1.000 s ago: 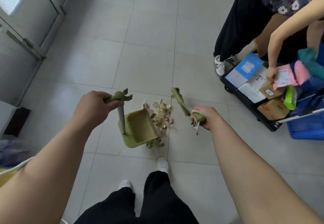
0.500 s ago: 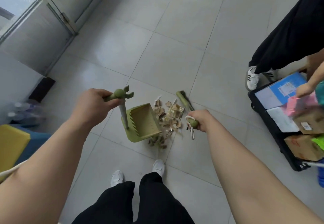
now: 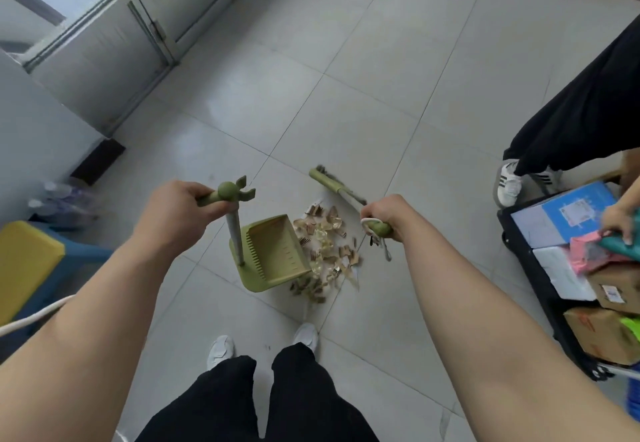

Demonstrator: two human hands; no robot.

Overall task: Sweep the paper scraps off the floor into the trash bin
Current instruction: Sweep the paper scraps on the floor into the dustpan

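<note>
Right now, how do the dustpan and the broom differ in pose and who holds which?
The dustpan stands on the floor with its pole upright, gripped by the left hand; the broom is slanted, gripped by the right hand. The dustpan's tray sits left of the paper scraps, mouth toward them and looking empty; the broom's head is beyond the pile. Both are olive green with pale poles.

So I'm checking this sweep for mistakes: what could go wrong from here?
The paper scraps lie beside the dustpan, and some at its near corner could be pushed past its lip instead of in. The broom, held in the right hand, is across the pile; a hard stroke may scatter pieces toward the shoes.
</note>
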